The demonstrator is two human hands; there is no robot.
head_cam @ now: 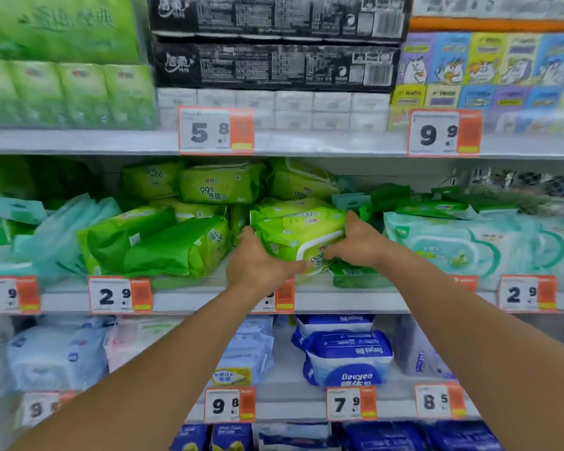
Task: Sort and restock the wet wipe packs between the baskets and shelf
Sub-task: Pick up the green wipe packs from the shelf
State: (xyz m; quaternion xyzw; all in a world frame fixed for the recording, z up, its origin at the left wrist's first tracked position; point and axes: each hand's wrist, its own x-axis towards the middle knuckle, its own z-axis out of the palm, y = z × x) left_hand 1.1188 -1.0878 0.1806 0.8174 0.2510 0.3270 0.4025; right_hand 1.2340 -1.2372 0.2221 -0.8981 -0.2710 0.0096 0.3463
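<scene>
A shop shelf (339,302) edged with orange price tags (119,294) carries a loose heap of green packs, with tissue bundles above and blue packs (347,356) below. The left hand (258,262) and right hand (360,242) clamp a lime-green wet wipe pack (298,231) from either side, at the shelf's front edge. The shelf ends are blurred, and the left forearm covers one tag.

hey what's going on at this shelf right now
A person is restocking wet wipes. Both hands, left hand and right hand, grip a light green pack at the front of the middle shelf, beside a loose pile of similar green packs. Blue packs sit on the shelf below.
</scene>
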